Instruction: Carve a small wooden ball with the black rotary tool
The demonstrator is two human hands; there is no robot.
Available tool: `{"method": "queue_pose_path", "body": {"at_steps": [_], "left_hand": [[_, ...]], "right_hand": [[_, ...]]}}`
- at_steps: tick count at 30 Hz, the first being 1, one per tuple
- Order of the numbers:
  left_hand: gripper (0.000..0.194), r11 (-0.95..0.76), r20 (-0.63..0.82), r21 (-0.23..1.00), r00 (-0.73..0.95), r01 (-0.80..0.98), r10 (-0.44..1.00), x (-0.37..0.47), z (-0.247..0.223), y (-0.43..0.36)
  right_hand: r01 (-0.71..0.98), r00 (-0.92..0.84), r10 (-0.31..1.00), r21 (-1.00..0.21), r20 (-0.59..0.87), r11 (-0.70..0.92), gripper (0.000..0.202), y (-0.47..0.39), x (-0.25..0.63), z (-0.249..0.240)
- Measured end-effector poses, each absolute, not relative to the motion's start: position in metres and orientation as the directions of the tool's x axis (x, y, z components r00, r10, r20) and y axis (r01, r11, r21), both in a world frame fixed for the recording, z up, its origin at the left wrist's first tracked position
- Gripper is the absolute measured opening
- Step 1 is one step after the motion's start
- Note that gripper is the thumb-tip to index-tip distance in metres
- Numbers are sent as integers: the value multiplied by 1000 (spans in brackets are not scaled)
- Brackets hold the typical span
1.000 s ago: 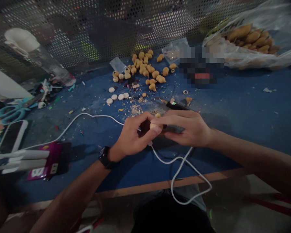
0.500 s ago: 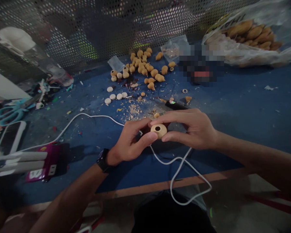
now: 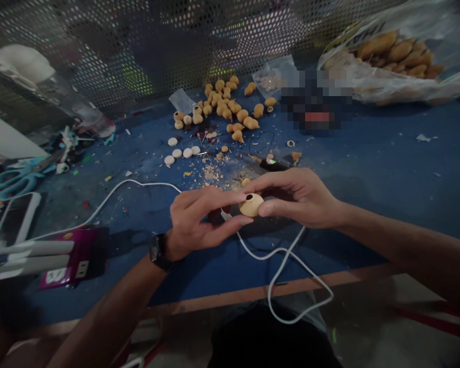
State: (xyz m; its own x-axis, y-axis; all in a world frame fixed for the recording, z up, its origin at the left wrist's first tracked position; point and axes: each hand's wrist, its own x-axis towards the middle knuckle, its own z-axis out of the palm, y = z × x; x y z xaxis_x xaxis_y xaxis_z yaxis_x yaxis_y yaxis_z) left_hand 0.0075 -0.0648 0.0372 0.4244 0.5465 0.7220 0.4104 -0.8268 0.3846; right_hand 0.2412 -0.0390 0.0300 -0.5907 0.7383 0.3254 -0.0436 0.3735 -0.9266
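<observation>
Between my two hands is a small tan gourd (image 3: 252, 206) with a dark round hole in its top, tipped slightly. My right hand (image 3: 301, 199) grips it between thumb and fingers. My left hand (image 3: 203, 217) meets it from the other side, index fingertip at the rim of the hole and thumb at the lower edge. A black pen-like tool (image 3: 274, 165) lies just beyond my right fingers, and a white cable (image 3: 262, 257) runs under my hands. Pale shavings (image 3: 212, 173) are scattered on the blue table ahead.
A pile of small gourds (image 3: 222, 102) lies toward the perforated metal screen (image 3: 168, 51). White discs (image 3: 187, 153) sit nearer. At right is a plastic bag (image 3: 371, 87) of gourds. Left are blue scissors (image 3: 17, 179), a phone (image 3: 17, 222) and a magenta box (image 3: 71, 260).
My left hand has shifted a little left, its thumb sliding off the gourd's upper face to its lower edge. The gourd has turned, its hole now facing more upward and away.
</observation>
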Motion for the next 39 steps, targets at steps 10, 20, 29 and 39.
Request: {"method": "queue_pose_path", "body": {"at_steps": [10, 20, 29, 39], "left_hand": [[17, -822, 721, 339, 435, 457, 539, 7, 34, -65], [16, -885, 769, 266, 469, 381, 433, 9, 29, -59], [20, -873, 745, 306, 475, 380, 468, 10, 26, -58], [21, -857, 831, 180, 391, 483, 395, 11, 19, -58]], "right_hand": [[-67, -608, 714, -919, 347, 389, 23, -37, 241, 30], [-105, -603, 728, -937, 326, 332, 29, -37, 239, 26], [-111, -533, 765, -927, 360, 358, 26, -37, 239, 21], [-134, -512, 756, -908, 407, 398, 29, -37, 238, 21]]}}
